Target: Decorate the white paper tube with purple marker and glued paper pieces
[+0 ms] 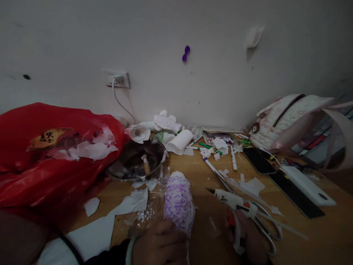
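Observation:
My left hand (160, 241), with a pale bangle at the wrist, is closed around the lower end of a paper roll (179, 198) covered in overlapping white and purple scales. The roll's rounded far end points toward the wall. To the right, my right hand (249, 235) grips a white hot glue gun (237, 200) with a red trigger. Its dark nozzle aims left toward the roll, apart from it. A clear glue stick (286, 226) sticks out of the gun's rear. Scissors (271, 235) lie partly beneath the gun. Clear crinkled plastic (150, 209) lies left of the roll.
A red plastic bag (60, 176) with paper scraps fills the left, beside a dark bowl (132, 158). White paper (91, 232) lies near front left. Behind are a toilet-paper roll (180, 141) and several markers (234, 158). Phones (259, 161) and a white bag (286, 114) stand right.

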Demonstrator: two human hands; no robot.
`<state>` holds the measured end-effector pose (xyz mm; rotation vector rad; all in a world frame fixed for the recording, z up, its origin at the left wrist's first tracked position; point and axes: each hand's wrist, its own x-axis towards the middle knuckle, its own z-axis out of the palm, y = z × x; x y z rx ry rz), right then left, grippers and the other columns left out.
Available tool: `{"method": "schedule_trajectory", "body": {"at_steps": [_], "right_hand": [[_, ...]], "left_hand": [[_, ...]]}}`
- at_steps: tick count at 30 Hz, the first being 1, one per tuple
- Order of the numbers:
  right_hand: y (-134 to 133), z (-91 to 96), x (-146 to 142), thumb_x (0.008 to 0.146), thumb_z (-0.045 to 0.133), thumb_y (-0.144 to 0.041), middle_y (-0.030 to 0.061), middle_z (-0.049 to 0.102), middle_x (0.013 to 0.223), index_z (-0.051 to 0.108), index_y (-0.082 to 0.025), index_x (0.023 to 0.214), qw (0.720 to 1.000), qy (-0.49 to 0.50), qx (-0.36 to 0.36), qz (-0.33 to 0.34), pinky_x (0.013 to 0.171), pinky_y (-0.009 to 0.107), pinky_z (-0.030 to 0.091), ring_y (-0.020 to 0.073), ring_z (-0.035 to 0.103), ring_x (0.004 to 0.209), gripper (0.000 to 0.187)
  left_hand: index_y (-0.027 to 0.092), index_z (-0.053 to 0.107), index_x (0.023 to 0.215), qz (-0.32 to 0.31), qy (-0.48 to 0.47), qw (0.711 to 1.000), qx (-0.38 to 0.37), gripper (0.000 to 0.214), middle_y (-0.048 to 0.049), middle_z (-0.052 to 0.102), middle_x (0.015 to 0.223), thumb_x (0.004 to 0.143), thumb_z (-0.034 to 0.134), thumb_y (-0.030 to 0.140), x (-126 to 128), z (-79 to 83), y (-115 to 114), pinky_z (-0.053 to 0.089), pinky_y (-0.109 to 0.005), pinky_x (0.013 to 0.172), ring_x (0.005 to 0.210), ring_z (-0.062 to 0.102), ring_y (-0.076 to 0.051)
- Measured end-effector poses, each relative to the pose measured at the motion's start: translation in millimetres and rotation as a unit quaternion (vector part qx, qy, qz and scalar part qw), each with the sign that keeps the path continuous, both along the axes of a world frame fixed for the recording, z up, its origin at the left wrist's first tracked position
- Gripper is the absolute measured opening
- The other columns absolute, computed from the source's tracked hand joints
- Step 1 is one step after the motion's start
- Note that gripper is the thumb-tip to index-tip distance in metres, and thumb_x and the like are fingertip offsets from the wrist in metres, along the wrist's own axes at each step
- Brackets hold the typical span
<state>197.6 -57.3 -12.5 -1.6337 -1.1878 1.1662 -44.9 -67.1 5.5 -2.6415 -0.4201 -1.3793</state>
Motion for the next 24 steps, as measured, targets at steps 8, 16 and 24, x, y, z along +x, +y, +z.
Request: {"method": "schedule_trajectory", "body": {"at_steps": [8, 16, 24], "right_hand": [[-6, -5.2, 3, 0.057, 0.063, -0.056, -0.0028, 0.045, 0.035, 0.042, -0.023, 0.04, 0.994, -0.05, -0.035, -0.094, 0.042, 0.025, 0.038, 0.0118, 0.043, 0.037, 0.043], [-9, 12.1, -6, 0.055, 0.061, -0.056, -0.003, 0.042, 0.034, 0.041, -0.025, 0.039, 0.98, -0.125, -0.043, -0.148, 0.041, 0.027, 0.038, 0.0127, 0.04, 0.036, 0.04], [-11, 0.8, 0, 0.07, 0.052, -0.06, 0.0002, 0.048, 0.035, 0.051, -0.023, 0.041, 0.974, -0.201, -0.006, -0.102, 0.043, 0.029, 0.044, 0.0181, 0.052, 0.039, 0.047]], "left_hand": [[0.017, 0.056, 0.063, -0.014, -0.005, 1.0, 0.01, 0.031, 0.0043, 0.064, 0.062, 0.091, 0.042, 0.018, -1, -1.8, 0, 0.035, -0.026, 0.067, 0.071, 0.06, -0.009], [0.018, 0.056, 0.061, 0.006, -0.011, 1.0, 0.024, 0.039, 0.0048, 0.063, 0.059, 0.095, 0.035, 0.018, 1, 1.4, 1, 0.036, -0.026, 0.063, 0.065, 0.059, -0.008], [0.017, 0.056, 0.061, -0.003, -0.014, 1.0, 0.016, 0.038, 0.0034, 0.064, 0.061, 0.094, 0.037, 0.017, 2, 2.4, 1, 0.036, -0.026, 0.063, 0.069, 0.06, -0.008]]}}
